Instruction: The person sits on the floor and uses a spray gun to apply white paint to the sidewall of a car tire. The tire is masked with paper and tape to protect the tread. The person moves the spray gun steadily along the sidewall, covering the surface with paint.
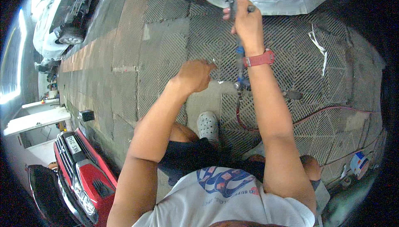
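Observation:
My right hand [248,21], with a red watch on its wrist, stretches far forward and is closed round a grey spray gun [234,9]. A dark, rounded part sits at the gun's top, right by the pale lower edge of a car body panel [309,9]. From the gun's lower end runs an air line with blue fittings [240,54], leading into a red hose [245,125]. My left hand [193,76] hovers over the floor mats, left of the air line. Its fingers are curled, and whatever they may hold is hidden.
Ribbed grey mats [166,61] cover the floor. A crumpled white strip [319,48] lies at the right, and a blue-and-white can [358,162] at lower right. A red car front [89,173] stands at lower left, a white car [52,31] at upper left. My foot wears a pale clog [207,125].

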{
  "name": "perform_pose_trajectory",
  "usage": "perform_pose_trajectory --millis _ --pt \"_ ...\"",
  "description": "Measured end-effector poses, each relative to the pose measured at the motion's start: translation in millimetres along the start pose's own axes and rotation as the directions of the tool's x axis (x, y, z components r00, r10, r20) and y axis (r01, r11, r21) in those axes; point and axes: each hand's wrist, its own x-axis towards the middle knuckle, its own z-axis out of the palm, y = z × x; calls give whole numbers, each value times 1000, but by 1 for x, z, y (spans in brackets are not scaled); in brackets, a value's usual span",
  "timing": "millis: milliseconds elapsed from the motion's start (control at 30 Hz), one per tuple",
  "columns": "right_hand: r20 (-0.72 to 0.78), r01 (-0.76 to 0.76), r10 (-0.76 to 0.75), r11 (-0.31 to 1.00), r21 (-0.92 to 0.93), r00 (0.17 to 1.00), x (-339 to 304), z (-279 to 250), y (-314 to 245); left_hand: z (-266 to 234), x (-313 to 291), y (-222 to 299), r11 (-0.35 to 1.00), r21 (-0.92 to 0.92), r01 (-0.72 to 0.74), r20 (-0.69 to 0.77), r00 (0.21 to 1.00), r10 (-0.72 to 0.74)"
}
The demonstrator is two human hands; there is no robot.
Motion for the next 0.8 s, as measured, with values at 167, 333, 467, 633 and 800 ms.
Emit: perform_pose_trajectory --millis 167,333,467,633,800 --pt "56 135 -147 976 170 988 -7 20 -53 -1 2 -3 1000 -7 10 43 999 -10" --pt "-51 435 -440 852 291 896 8 29 -81 6 5 -11 1000 6 -13 29 1000 13" --pt "-51 435 -437 866 248 898 -10 2 -116 3 -1 -8 1000 -4 31 24 999 -31" --pt "-189 491 -460 853 175 867 -20 5 -106 3 4 -6 1000 3 31 42 999 -31" --pt "-62 306 -303 891 336 951 -14 15 -86 -2 5 2 999 -37 23 36 999 -22"
